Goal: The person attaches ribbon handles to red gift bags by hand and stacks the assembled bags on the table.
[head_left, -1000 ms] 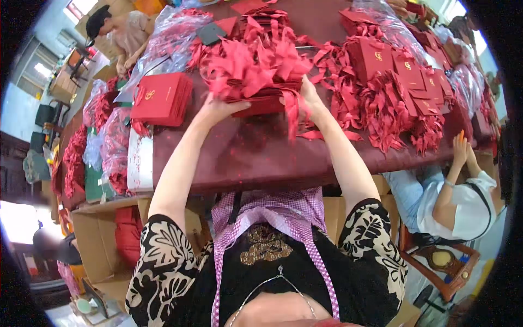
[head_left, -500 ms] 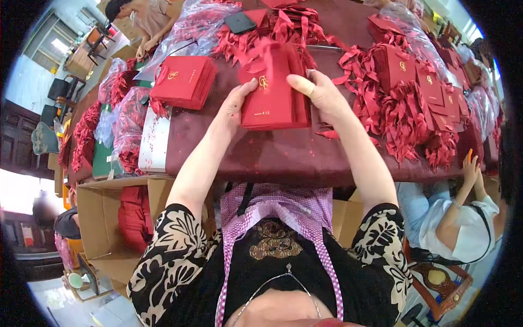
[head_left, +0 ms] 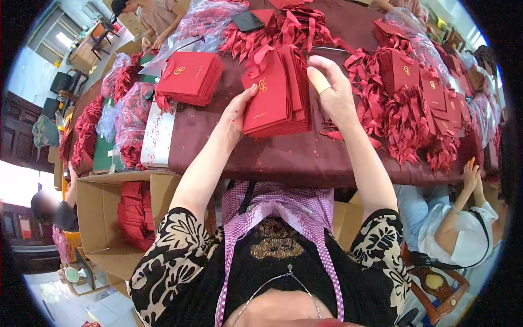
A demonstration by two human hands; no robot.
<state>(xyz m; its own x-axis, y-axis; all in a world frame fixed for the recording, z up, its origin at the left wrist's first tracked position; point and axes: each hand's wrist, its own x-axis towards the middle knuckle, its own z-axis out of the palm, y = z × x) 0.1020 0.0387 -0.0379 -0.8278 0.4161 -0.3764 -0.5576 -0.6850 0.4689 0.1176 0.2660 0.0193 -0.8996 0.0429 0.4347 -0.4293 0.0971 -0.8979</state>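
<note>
My left hand (head_left: 238, 108) grips the left side of a stack of small red paper bags (head_left: 269, 101) with gold print, thumb on the front. The bags are slightly fanned and tilted above the table, and a red ribbon loops over their top. My right hand (head_left: 335, 92) is just right of the stack, apart from it, with fingers extended and nothing held. A pale yellow cover wraps its thumb (head_left: 319, 80). To the left lies another pile of red bags (head_left: 190, 79).
Ribboned red bags (head_left: 406, 71) are heaped at the right. A black phone (head_left: 247, 21) rests on bags at the back, beside clear plastic (head_left: 199, 27). An open cardboard box (head_left: 101, 218) with red bags stands below left. Other people sit around the dark red table (head_left: 218, 158).
My right hand has let go of the stack and moved off to the right, its fingers opening. In my left hand the bags have tilted and fanned out a little.
</note>
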